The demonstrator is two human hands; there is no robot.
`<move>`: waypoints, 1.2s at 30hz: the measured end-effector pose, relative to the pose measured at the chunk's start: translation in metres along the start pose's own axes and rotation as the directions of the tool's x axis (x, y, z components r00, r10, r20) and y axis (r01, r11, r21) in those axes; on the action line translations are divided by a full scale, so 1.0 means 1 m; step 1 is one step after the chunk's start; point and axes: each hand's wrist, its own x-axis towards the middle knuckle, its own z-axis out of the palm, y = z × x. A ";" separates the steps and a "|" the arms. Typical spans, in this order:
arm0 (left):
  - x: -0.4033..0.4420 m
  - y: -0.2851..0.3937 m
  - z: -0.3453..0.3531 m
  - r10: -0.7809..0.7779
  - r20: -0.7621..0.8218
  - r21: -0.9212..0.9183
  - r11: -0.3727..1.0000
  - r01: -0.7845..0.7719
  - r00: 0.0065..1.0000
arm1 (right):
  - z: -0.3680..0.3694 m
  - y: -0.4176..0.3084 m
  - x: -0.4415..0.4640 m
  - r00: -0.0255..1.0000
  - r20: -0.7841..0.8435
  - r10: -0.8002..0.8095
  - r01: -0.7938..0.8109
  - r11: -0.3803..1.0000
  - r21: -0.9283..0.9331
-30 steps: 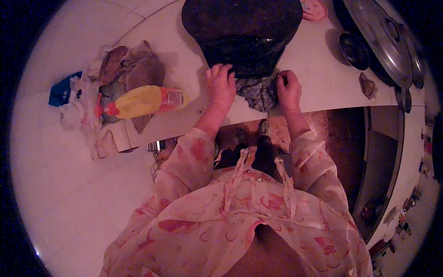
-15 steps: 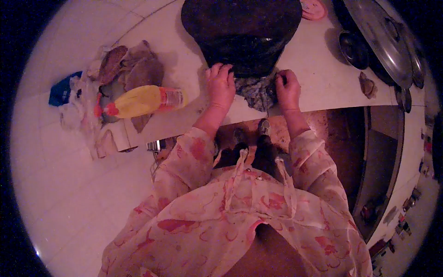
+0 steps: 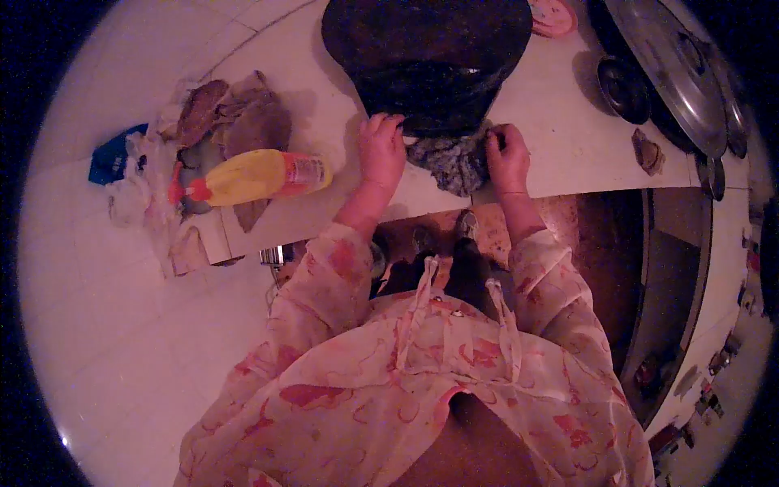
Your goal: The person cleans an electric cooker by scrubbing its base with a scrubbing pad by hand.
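Observation:
A large black pot-like vessel (image 3: pixel 426 40) lies at the top centre of the counter, its narrower end towards me; its exact kind is hard to tell in the dim light. At that end's left corner, my left hand (image 3: pixel 381 152) has its fingers bent over the edge. A crumpled grey cloth (image 3: pixel 456 165) rests against the vessel's near end and reaches the counter's front edge. Beside the cloth's right side, my right hand (image 3: pixel 509 158) is closed, thumb against curled fingers, apparently pinching the cloth's edge.
On the left lie a yellow squeeze bottle (image 3: pixel 251 176) with a red cap, brown rags (image 3: pixel 256 126) and a blue packet (image 3: pixel 118 154). To the right are a large metal lid (image 3: pixel 669 69), a small dark pan (image 3: pixel 623 88) and a brown scrap (image 3: pixel 647 152). A pink disc (image 3: pixel 553 16) lies behind.
My left hand has shifted slightly left and away from the cloth, whose left part shows more now. My right hand stays nearly still at the cloth's right side.

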 end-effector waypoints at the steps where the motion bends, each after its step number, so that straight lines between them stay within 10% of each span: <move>1: 0.002 0.001 -0.004 -0.005 0.034 -0.006 1.000 0.005 0.999 | 0.001 0.001 0.000 1.000 -0.003 0.010 -0.010 1.000 -0.022; 6: 0.004 -0.015 0.007 -0.049 0.074 -0.195 0.979 0.063 0.996 | 0.003 0.003 -0.001 1.000 -0.008 -0.012 0.012 1.000 -0.010; 9: 0.006 -0.013 0.010 -0.340 0.085 -0.452 0.825 0.340 0.937 | 0.003 0.003 0.000 0.999 -0.030 -0.031 0.031 1.000 -0.006; 20: 0.027 -0.001 -0.008 0.053 0.170 0.051 0.997 -0.063 0.984 | 0.000 0.002 -0.001 0.998 -0.033 -0.061 0.062 0.998 0.019; 26: -0.013 -0.002 -0.024 -0.375 0.130 -0.252 0.883 0.396 0.918 | -0.004 0.011 0.001 0.996 -0.032 -0.079 0.080 0.996 0.026; 36: -0.042 -0.002 -0.024 -0.290 0.052 0.008 0.957 0.290 0.956 | -0.022 0.004 0.004 0.986 0.147 -0.078 0.071 0.996 0.051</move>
